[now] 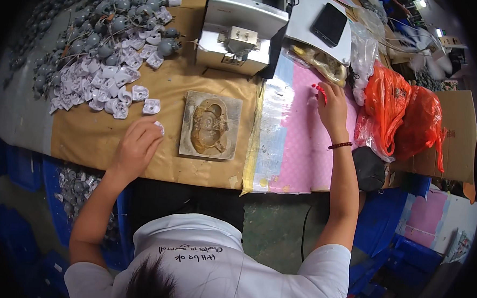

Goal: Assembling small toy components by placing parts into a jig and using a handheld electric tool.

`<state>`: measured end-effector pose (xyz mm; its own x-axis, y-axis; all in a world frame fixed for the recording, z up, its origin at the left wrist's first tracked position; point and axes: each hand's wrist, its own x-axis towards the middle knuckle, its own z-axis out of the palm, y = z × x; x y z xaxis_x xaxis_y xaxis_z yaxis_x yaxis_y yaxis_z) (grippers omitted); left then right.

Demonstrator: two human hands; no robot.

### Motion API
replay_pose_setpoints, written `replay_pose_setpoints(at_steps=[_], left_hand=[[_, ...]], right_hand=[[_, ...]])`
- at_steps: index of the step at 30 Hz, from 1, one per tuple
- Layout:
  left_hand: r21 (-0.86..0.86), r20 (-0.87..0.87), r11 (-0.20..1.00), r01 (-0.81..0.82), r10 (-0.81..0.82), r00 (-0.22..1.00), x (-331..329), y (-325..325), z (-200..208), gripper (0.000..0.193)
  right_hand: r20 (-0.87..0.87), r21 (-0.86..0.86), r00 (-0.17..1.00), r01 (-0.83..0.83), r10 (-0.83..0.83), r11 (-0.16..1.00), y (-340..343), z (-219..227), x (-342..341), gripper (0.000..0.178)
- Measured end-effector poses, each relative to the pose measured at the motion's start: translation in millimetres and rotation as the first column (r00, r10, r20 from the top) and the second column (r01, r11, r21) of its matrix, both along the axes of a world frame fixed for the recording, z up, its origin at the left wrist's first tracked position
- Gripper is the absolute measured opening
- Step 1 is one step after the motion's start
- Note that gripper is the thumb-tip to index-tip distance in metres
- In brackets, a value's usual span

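Observation:
My left hand (pixel 135 150) is closed at the fingertips around a small white plastic part (pixel 159 127), at the table's front edge. Just right of it lies a squarish metal mould block (pixel 234 112) with a rounded, brownish hollow. A loose heap of similar white parts (pixel 99 83) spreads beyond the left hand. Over the pink mat (pixel 303 147), my right hand (pixel 333 108) has its fingers drawn together at some small red pieces (pixel 321 92). Its fingers partly hide what they grip.
Grey round parts with wires (pixel 102 26) are piled at the far left. A white machine with a metal fixture (pixel 238 46) stands at the back centre. A black phone (pixel 329 25) lies at the back right, near red plastic bags (pixel 386 100) and a cardboard box (pixel 460 125).

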<state>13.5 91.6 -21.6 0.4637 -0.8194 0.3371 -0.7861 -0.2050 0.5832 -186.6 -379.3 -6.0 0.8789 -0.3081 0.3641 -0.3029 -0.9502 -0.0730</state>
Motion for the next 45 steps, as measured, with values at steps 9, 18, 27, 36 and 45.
replay_pose_setpoints(at_steps=[9, 18, 27, 36, 45], left_hand=[[-0.184, -0.217, 0.982, 0.04, -0.081, 0.973, -25, -42, 33, 0.016], [-0.1, -0.196, 0.994, 0.043, -0.062, 0.979, -19, -92, 13, 0.031], [-0.066, 0.05, 0.983, -0.171, 0.174, 0.983, 53, -84, 24, 0.039], [0.092, 0.231, 0.963, -0.252, 0.226, 0.946, 128, -115, 28, 0.035], [-0.535, -0.341, 0.845, -0.007, -0.209, 0.917, 85, -61, 139, 0.046]], right_hand=[[-0.076, -0.025, 0.992, -0.105, 0.102, 0.994, 8, -18, 21, 0.022], [0.366, 0.454, 0.816, -0.577, 0.448, 0.679, 189, 30, 66, 0.02], [0.227, 0.197, 0.779, -0.624, 0.584, 0.756, 216, 3, 77, 0.024], [0.294, 0.377, 0.827, -0.561, 0.479, 0.737, 217, 6, 72, 0.038], [0.571, 0.432, 0.767, -0.584, 0.293, 0.687, 206, 52, 91, 0.027]])
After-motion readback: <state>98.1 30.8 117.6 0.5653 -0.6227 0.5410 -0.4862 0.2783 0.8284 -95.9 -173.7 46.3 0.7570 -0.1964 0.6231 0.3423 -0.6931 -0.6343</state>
